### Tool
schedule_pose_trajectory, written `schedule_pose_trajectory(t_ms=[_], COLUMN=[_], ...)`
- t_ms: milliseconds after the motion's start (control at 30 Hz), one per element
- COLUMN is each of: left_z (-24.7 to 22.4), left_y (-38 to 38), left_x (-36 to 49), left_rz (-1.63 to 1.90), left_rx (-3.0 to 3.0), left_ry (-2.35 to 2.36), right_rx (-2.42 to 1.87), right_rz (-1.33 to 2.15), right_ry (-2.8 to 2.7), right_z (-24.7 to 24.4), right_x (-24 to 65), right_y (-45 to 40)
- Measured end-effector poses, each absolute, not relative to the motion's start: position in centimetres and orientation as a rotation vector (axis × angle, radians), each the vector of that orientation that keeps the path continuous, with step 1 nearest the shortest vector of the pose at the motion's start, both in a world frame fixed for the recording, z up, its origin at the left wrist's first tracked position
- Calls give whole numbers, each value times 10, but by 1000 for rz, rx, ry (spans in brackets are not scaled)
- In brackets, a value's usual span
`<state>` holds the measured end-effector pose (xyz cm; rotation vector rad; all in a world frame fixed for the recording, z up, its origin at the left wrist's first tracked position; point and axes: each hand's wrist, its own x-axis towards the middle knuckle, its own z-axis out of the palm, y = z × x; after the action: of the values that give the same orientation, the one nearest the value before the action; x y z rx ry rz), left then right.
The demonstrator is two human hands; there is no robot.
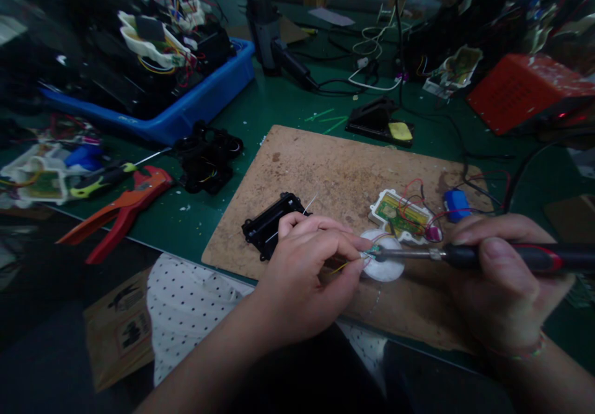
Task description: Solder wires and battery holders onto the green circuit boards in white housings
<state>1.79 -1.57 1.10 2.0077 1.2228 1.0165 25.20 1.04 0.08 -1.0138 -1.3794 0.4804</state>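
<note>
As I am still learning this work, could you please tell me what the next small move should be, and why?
Probably keep the left hand steady and draw the tip of the soldering iron slightly back: the right hand has it at the small green board over the white disc, very near the left fingers pinching there. Whether the tip actually touches is hard to tell.

At the centre of the frame I have the board (311, 160) on the table (288, 101). Right of its middle I see the disc (391, 270), the circuit piece (373, 250) over its left part, the soldering iron (434, 254) running in from the right edge. The circuit housing (387, 215) lies just behind the disc, the casing (258, 229) to its left. Behind the board I find the stand (372, 115); upper right, the box (520, 92); upper left, the bin (207, 104), the cutter (130, 202) before it.
</note>
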Motion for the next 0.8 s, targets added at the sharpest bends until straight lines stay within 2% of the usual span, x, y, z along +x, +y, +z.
schedule_pose_trajectory(t_ms=[800], left_z=[13], left_y=[-15], left_x=[18], left_rz=[1046], left_rx=[1991], left_ry=[1217], right_rx=[-988], right_rz=[472], right_ry=[-1365], right_z=[1], right_x=[249], right_y=[10])
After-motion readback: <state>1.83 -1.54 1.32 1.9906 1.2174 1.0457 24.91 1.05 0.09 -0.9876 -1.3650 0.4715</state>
